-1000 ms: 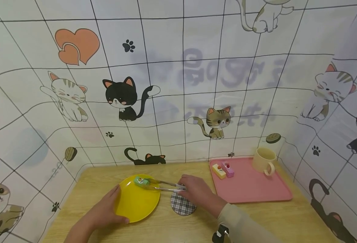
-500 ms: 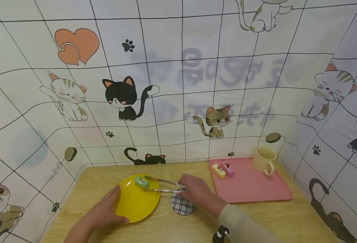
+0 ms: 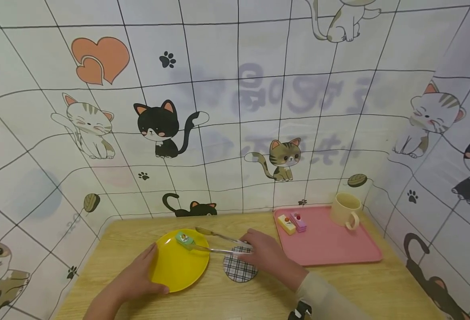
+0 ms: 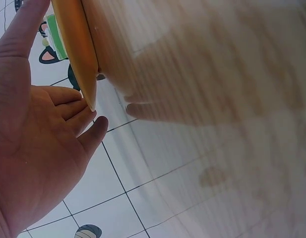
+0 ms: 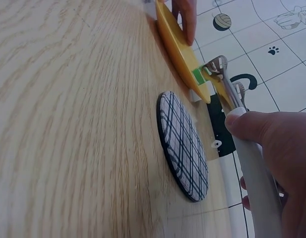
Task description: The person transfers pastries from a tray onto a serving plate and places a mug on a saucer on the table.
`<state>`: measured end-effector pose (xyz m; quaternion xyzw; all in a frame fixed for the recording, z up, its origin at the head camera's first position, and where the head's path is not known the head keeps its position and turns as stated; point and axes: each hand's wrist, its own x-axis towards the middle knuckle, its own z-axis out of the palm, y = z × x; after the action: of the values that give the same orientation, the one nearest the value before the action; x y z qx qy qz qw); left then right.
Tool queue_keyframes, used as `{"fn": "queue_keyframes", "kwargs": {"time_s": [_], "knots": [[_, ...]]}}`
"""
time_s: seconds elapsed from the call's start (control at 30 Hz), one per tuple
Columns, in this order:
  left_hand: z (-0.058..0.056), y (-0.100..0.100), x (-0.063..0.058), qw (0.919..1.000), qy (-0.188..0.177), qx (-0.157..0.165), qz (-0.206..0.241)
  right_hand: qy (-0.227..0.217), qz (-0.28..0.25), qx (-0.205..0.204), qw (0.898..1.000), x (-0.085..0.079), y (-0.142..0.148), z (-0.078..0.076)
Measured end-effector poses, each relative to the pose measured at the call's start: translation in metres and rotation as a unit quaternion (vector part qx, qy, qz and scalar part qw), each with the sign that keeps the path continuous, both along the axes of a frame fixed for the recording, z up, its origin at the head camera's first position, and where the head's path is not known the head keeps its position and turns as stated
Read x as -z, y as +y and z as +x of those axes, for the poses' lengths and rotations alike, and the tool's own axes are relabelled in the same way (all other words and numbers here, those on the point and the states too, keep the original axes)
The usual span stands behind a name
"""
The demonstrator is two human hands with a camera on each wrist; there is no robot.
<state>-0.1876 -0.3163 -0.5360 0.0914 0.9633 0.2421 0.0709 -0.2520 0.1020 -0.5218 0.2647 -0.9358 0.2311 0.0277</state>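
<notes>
A yellow plate [image 3: 180,271] lies on the wooden table, with a small green toy cake slice [image 3: 184,240] near its far edge. My left hand [image 3: 136,275] is at the plate's left side, thumb along the near rim; the left wrist view shows its fairly straight fingers [image 4: 73,106] against the rim. My right hand [image 3: 271,258] holds white-handled metal tongs [image 3: 220,251], their arms spread. One tong tip is right beside the green slice, the other past the plate's far right rim. Beneath the tongs lies a round plaid coaster [image 3: 239,269].
On the right stands a pink tray [image 3: 331,251] bearing a yellow toy cake slice [image 3: 286,225], a pink one [image 3: 298,222] and a cream mug [image 3: 344,211]. A cat-patterned wall covering [image 3: 226,178] rises behind and beside the table.
The tongs' arms have spread apart, leaving the green cake slice on the plate. My right hand has drifted slightly right with them. My left hand keeps its place at the plate.
</notes>
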Motion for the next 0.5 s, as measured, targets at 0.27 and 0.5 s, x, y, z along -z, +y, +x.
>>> {"fn": "queue_keyframes", "kwargs": {"time_s": [0.27, 0.5], "knots": [[-0.001, -0.001, -0.001, 1.0, -0.002, 0.0, 0.006, -0.002, -0.024, 0.029, 0.999, 0.0, 0.023, 0.003], [-0.003, -0.003, 0.003, 1.0, -0.004, -0.001, 0.006, 0.013, -0.034, 0.074, 0.997, 0.001, 0.051, 0.006]]}}
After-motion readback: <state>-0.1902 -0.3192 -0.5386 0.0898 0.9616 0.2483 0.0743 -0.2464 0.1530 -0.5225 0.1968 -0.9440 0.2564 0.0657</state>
